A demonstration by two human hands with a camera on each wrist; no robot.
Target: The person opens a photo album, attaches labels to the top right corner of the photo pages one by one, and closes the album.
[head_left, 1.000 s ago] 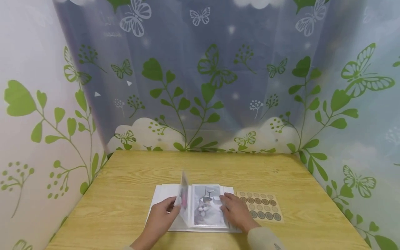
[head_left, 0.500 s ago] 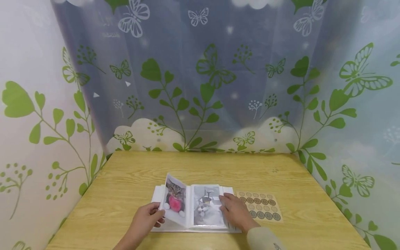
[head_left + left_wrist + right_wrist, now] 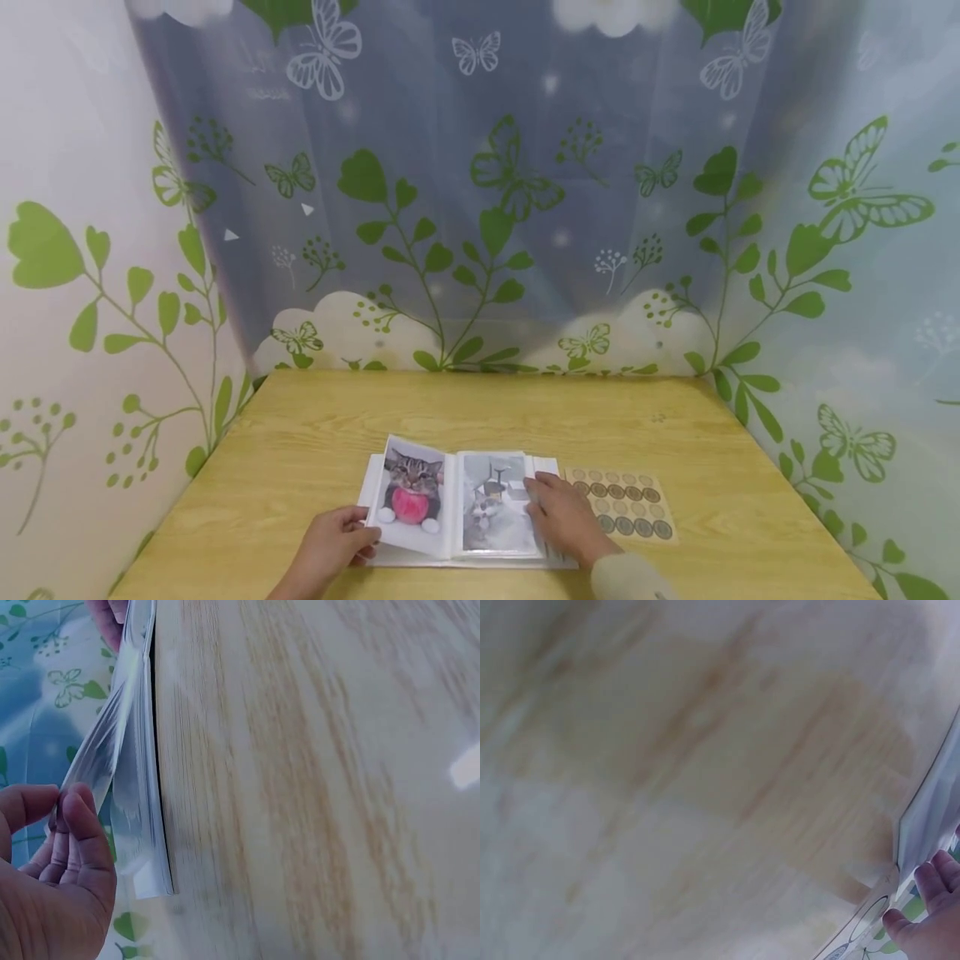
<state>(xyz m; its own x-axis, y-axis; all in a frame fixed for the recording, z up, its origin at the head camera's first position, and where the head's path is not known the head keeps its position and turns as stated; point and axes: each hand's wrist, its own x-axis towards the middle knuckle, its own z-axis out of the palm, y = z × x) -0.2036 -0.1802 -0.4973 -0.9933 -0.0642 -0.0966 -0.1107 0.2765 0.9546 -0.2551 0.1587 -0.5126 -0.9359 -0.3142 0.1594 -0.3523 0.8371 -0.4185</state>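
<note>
Photo album (image 3: 454, 510) lies open at a cat photo (image 3: 410, 500)

The white album rests on the wood-grain tabletop, near its front edge, with the cat photo in the left page and a pale grey picture (image 3: 493, 504) in the right. The left hand (image 3: 328, 540) has thumb and fingertips closed in a light pinch on the outer edge of the left leaf, which slopes up from the cover. The right hand (image 3: 567, 515), fingers loosely extended, rests on the right page's outer margin and appears to grip nothing. Just beside that margin lies a sheet of coin-like circles (image 3: 630, 504).

The album should prove light, with a stiffer cover and thin, bendy leaves. The glossy plastic is probably slick and easily creased, so the outer edge of a single leaf looks the best place to take hold, with the opposite page pressed flat.

Only the head view shows both pictures face on. The left wrist view shows the pages edge-on: the pinched plastic standing away from the leaves beneath, a gap the head view barely suggests. The right wrist view shows the thumb apart from the fingers beside the cover's edge, though the frame cuts that hand off.
</note>
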